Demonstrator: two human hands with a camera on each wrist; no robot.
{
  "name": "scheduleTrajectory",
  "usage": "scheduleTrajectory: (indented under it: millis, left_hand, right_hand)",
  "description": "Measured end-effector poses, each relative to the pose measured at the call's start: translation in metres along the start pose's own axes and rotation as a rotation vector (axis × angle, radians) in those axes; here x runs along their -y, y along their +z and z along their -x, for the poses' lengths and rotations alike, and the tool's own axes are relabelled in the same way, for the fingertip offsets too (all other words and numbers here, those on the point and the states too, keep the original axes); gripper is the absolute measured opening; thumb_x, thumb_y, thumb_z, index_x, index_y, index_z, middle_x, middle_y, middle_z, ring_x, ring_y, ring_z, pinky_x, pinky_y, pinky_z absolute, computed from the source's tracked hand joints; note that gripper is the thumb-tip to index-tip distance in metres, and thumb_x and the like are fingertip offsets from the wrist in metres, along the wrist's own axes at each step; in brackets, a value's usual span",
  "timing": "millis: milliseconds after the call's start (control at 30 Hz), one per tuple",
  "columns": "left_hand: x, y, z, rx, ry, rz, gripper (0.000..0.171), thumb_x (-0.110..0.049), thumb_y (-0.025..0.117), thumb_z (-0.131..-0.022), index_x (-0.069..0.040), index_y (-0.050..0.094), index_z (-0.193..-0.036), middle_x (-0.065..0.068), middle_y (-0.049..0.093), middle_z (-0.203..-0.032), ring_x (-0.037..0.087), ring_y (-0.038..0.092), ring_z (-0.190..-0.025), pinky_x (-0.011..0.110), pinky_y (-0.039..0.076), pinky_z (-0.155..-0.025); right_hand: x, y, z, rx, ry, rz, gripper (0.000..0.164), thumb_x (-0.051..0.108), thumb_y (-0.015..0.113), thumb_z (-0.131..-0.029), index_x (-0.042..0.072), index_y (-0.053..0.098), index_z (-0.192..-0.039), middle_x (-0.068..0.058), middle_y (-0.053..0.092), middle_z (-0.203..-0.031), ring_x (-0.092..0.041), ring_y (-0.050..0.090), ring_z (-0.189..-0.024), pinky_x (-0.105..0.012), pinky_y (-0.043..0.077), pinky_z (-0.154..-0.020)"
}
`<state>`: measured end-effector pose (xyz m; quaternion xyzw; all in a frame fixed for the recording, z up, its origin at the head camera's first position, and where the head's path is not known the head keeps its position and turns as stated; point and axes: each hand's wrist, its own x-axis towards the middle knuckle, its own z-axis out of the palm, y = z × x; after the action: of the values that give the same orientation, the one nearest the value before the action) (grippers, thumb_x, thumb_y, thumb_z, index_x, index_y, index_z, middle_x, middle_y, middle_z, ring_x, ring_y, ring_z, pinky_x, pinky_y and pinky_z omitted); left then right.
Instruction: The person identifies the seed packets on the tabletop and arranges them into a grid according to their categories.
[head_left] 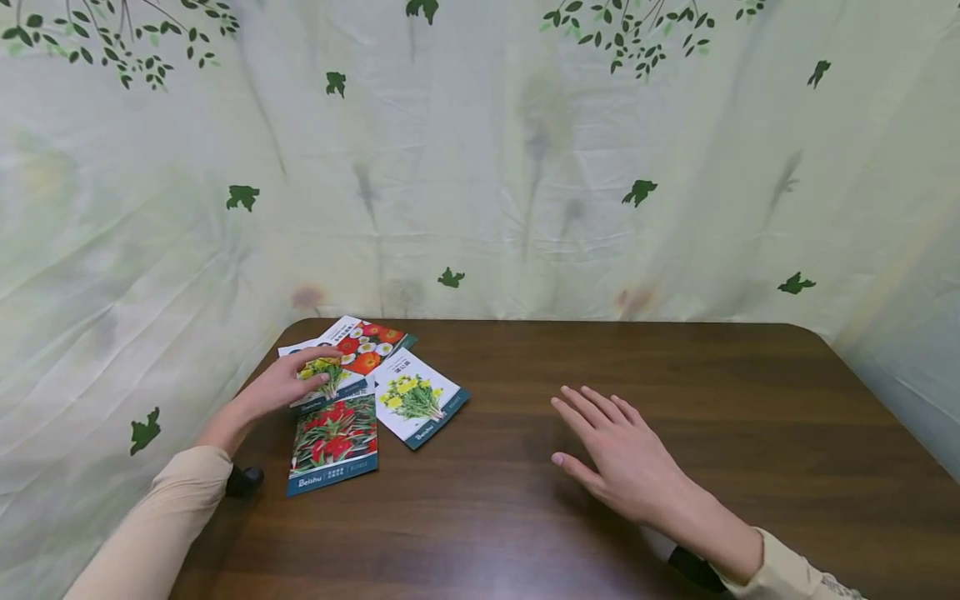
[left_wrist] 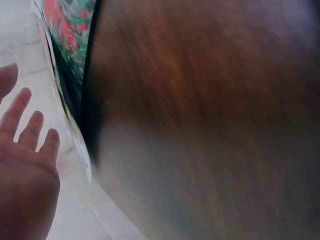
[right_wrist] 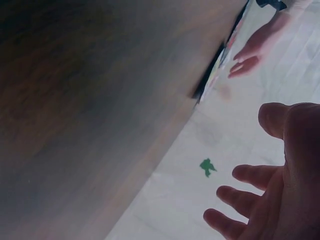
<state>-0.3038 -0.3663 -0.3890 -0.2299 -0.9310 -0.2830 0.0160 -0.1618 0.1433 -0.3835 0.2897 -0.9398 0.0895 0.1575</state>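
Several flower seed packets lie overlapping at the left of the table. Lowest in the head view is a red-flower packet [head_left: 333, 442] with a blue band. To its right sits a yellow-flower packet [head_left: 416, 398], and behind them an orange-and-white-flower packet [head_left: 369, 346]. My left hand [head_left: 281, 387] is over another yellow-flower packet [head_left: 352, 385], partly covering it. In the left wrist view that hand [left_wrist: 30, 170] has its fingers spread beside the packets' edges, gripping nothing. My right hand [head_left: 626, 458], fingers extended and holding nothing, hovers over the table right of centre.
The brown wooden table [head_left: 495, 517] has rounded far corners. Behind it and along the left hangs a pale curtain [head_left: 480, 167] printed with green leaves. A dark wrist strap [head_left: 693, 567] shows at my right cuff, and a dark device [head_left: 243, 481] at my left wrist.
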Motion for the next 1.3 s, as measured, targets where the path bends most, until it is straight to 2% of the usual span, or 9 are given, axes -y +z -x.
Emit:
scheduleTrajectory:
  millis: [167,300,400,667,833,1000,1133,1300]
  left_hand:
    - [0.009,0.002,-0.008,0.028,-0.023,0.05,0.04,-0.007,0.063,-0.094,-0.001,0.056,-0.133,0.026,0.056,-0.131,0.044,0.045,-0.12,0.065,0.035,-0.096]
    - [0.014,0.004,-0.012,0.054,-0.008,0.057,0.043,-0.005,0.065,-0.092,0.002,0.056,-0.133,0.026,0.057,-0.129,0.042,0.047,-0.115,0.057,0.04,-0.091]
    - [0.017,0.006,-0.011,0.077,-0.001,0.057,0.045,-0.005,0.066,-0.091,0.002,0.056,-0.134,0.025,0.055,-0.132,0.041,0.047,-0.115,0.054,0.039,-0.091]
    - [0.019,0.012,-0.011,0.164,-0.01,0.048,0.046,-0.009,0.061,-0.094,0.001,0.054,-0.138,0.029,0.039,-0.145,0.051,0.03,-0.132,0.068,0.026,-0.103]
    - [0.014,0.011,-0.009,0.183,-0.037,0.052,0.047,-0.009,0.059,-0.094,0.002,0.052,-0.139,0.031,0.033,-0.147,0.054,0.023,-0.134,0.071,0.021,-0.103]
    - [0.012,0.01,-0.01,0.189,-0.034,0.083,0.046,-0.009,0.06,-0.094,0.004,0.052,-0.137,0.032,0.033,-0.146,0.054,0.024,-0.133,0.07,0.023,-0.103]
    - [0.015,0.01,-0.011,0.192,-0.035,0.105,0.045,-0.009,0.061,-0.093,0.003,0.053,-0.136,0.031,0.034,-0.146,0.052,0.025,-0.133,0.069,0.023,-0.103]
    - [0.02,0.009,-0.011,0.188,-0.025,0.113,0.044,-0.009,0.06,-0.094,0.003,0.054,-0.136,0.031,0.035,-0.146,0.051,0.026,-0.133,0.069,0.023,-0.104]
  right_hand:
    - [0.001,0.003,0.0,0.003,-0.005,-0.018,0.067,0.052,0.053,-0.097,0.014,0.042,-0.15,-0.003,0.034,-0.156,-0.027,0.03,-0.143,-0.052,0.023,-0.112]
    - [0.001,0.004,0.0,0.008,-0.007,-0.023,0.066,0.051,0.054,-0.097,0.015,0.041,-0.15,-0.003,0.034,-0.157,-0.027,0.03,-0.143,-0.053,0.026,-0.111]
    - [0.002,0.005,0.0,0.015,-0.009,-0.037,0.066,0.05,0.056,-0.097,0.015,0.041,-0.151,-0.003,0.034,-0.156,-0.027,0.03,-0.143,-0.054,0.028,-0.11]
    - [0.008,0.007,-0.005,0.029,-0.04,-0.085,0.064,0.048,0.056,-0.097,0.016,0.041,-0.151,0.0,0.033,-0.157,-0.025,0.03,-0.143,-0.054,0.03,-0.109]
    - [0.012,0.009,-0.014,0.013,-0.129,-0.159,0.059,0.043,0.057,-0.098,0.017,0.044,-0.149,0.002,0.035,-0.156,-0.022,0.032,-0.142,-0.051,0.03,-0.109]
    - [0.013,0.012,-0.029,0.013,-0.248,-0.302,0.052,0.036,0.059,-0.099,0.019,0.047,-0.146,0.003,0.038,-0.153,-0.019,0.036,-0.139,-0.047,0.034,-0.108]
    - [0.018,0.014,-0.043,0.059,-0.303,-0.39,0.048,0.034,0.058,-0.1,0.021,0.049,-0.145,0.005,0.038,-0.152,-0.015,0.036,-0.137,-0.044,0.035,-0.107]
    - [0.027,0.022,-0.063,0.128,-0.377,-0.448,0.046,0.034,0.058,-0.1,0.022,0.051,-0.143,0.007,0.039,-0.152,-0.013,0.035,-0.137,-0.039,0.035,-0.108]
